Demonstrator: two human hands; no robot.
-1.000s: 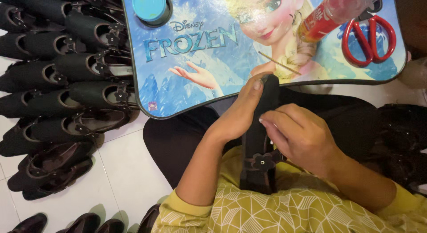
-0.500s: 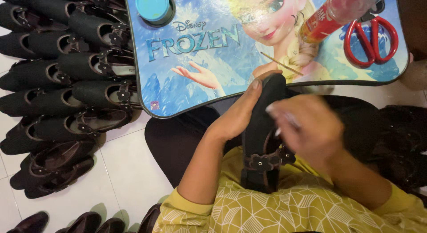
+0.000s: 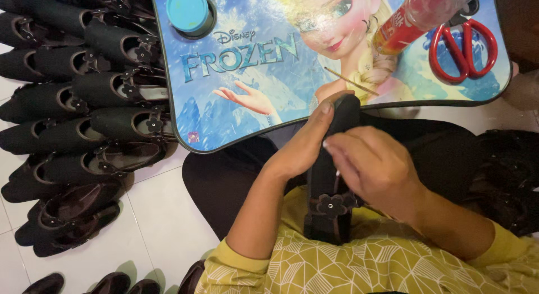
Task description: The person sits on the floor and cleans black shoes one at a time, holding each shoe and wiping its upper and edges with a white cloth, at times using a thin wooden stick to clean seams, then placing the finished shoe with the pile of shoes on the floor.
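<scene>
Black, the shoe (image 3: 331, 187) I'm working on is standing on my lap, toe against the tabletop (image 3: 241, 120) edge. I'm gripping its upper with my left hand (image 3: 306, 142) while my right hand (image 3: 373, 167) is pinching something thin at its side. Rows of similar shoes (image 3: 84, 120) are lying finished-looking on the floor. A round blue tub (image 3: 190, 12), red-labelled bottle (image 3: 410, 21) and red scissors (image 3: 463, 47) are sitting on the picture-printed top.

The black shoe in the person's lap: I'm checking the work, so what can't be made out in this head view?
- Black shoe: its inner side is hidden by the right hand; its toe is partly covered by the left hand.
- What the right fingertips pinch: too small to tell.
- Red scissors: blades hidden under the bottle.
</scene>
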